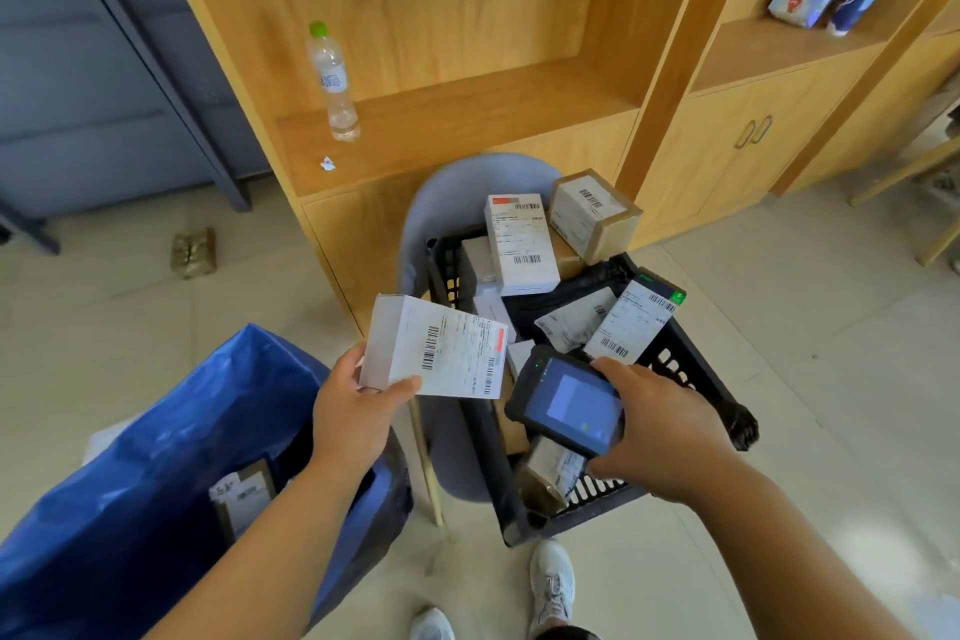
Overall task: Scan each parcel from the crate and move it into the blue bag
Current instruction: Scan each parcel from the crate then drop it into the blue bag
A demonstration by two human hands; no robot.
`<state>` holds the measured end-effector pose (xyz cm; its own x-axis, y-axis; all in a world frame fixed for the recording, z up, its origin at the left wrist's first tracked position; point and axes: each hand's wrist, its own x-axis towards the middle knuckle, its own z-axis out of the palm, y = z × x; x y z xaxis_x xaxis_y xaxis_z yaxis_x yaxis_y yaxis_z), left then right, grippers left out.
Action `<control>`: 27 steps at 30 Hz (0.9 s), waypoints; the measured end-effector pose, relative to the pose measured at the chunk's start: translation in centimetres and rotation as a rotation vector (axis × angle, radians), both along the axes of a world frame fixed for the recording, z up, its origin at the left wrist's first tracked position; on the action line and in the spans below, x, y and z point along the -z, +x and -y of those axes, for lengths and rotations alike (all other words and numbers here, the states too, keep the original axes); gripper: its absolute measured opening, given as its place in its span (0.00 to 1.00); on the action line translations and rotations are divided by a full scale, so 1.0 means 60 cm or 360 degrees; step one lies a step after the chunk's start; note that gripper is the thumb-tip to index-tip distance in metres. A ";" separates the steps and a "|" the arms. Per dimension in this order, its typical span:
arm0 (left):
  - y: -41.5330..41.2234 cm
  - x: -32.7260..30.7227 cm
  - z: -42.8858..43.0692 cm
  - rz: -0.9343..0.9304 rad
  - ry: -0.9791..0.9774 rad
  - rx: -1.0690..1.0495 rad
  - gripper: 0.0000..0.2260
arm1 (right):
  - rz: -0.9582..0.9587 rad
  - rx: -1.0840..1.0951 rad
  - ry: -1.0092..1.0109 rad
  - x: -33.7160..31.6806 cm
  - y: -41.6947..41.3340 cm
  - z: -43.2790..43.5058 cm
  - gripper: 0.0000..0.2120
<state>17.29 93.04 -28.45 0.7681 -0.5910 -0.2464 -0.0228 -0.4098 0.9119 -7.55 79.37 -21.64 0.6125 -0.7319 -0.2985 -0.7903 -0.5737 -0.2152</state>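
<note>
We see the left hand (358,411) pinching a white parcel (434,353) at frame centre, label up, above the blue bag (156,457) at lower left. The right hand (660,437) wraps the scanner (566,400) over the crate (691,379). Risk: the scanner isn't squarely facing the barcode, so we could get a misread; the edge pinch could slip.

Bare-armed to the left hand (358,411) and right hand (660,437) — white lace-up sneakers (553,582) on the feet
</note>
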 end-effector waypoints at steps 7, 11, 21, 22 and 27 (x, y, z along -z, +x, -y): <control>0.022 0.007 -0.038 0.0065 -0.0047 0.0014 0.25 | 0.0001 -0.0059 -0.0029 -0.011 0.020 -0.037 0.44; 0.028 0.005 -0.049 0.0081 -0.0038 0.0036 0.24 | 0.0011 -0.0066 -0.0045 -0.014 0.027 -0.047 0.41; 0.065 0.031 -0.153 -0.0181 0.0082 -0.0193 0.12 | 0.0001 -0.0170 0.0009 0.000 0.086 -0.077 0.42; 0.072 0.036 -0.172 -0.0207 0.0148 -0.0226 0.13 | 0.0003 -0.0194 0.0018 0.003 0.096 -0.082 0.42; 0.104 0.049 -0.251 -0.0139 0.0388 -0.0437 0.17 | -0.0006 -0.0306 0.0072 0.015 0.141 -0.104 0.44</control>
<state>23.56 108.11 -31.40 0.8598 -0.2816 -0.4259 0.1916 -0.5953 0.7803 0.89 85.60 -22.55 0.7387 -0.5873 -0.3308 -0.6679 -0.7039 -0.2416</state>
